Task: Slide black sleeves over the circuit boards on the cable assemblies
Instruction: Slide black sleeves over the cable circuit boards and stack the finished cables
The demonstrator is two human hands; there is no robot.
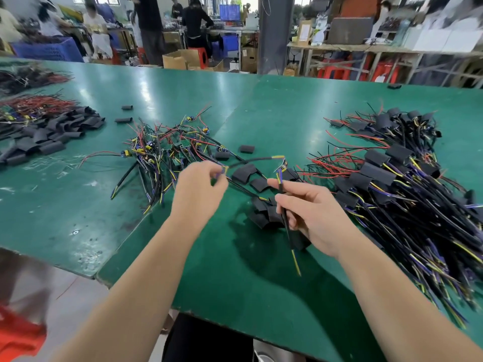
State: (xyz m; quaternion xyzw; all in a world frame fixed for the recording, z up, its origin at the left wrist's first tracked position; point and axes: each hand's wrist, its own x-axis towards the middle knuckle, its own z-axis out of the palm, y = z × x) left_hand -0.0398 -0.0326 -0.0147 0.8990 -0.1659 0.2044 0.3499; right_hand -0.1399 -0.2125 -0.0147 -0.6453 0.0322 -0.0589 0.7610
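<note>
The left hand (196, 194) pinches the blue and yellow wire ends of a cable assembly (257, 160), fingers together. The right hand (311, 212) has its fingers clamped on the assembly's black cable. The circuit board (283, 165) hangs between the hands, above loose black sleeves (244, 173) toward the tabletop's (235, 270) near edge.

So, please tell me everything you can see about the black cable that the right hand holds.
The black cable is thin, and its smooth jacket looks like plastic or rubber. Yellow and blue wires leave its upper end. A single yellow wire sticks out at the lower end. The cable stands steeply, slightly tilted, above the green table. The right hand pinches its middle between thumb and fingers.
</note>
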